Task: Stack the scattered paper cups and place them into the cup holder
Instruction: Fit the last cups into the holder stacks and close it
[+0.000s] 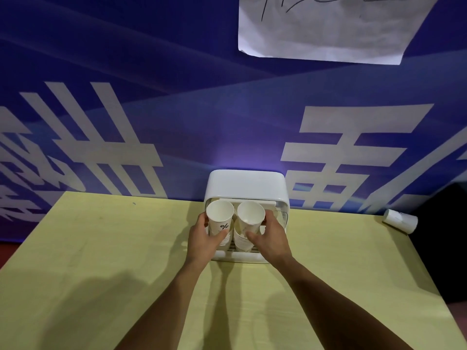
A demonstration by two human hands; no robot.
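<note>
Your two forearms reach up from the near edge of the table (101, 261), the left forearm (164, 306) and the right forearm (336, 299) drawing together toward the far edge. Your left hand (206, 239) grips the left stack of cups (219, 219). Its thumb lies across the front just under the printed percent mark, and its fingers curl round the stack's left side. Your right hand (271, 237) grips the right stack of cups (250, 218), thumb on the front and fingers curled round the right side.

Both stacks stand upright, mouths up, side by side and nearly touching at the rims. They sit in the open front of the white cup holder (246, 183), their lower ends down at its ribbed tray. You cannot tell whether they rest on the tray or hang in your grip.

The holder stands at the table's far edge, a little right of the middle, its back against the blue banner (177, 122) with the large white characters.

One more cup (400, 221) lies on its side at the far right corner of the table, well apart from the holder. A crumpled sheet of paper (328, 29) with dark pen strokes hangs on the banner above.
</note>
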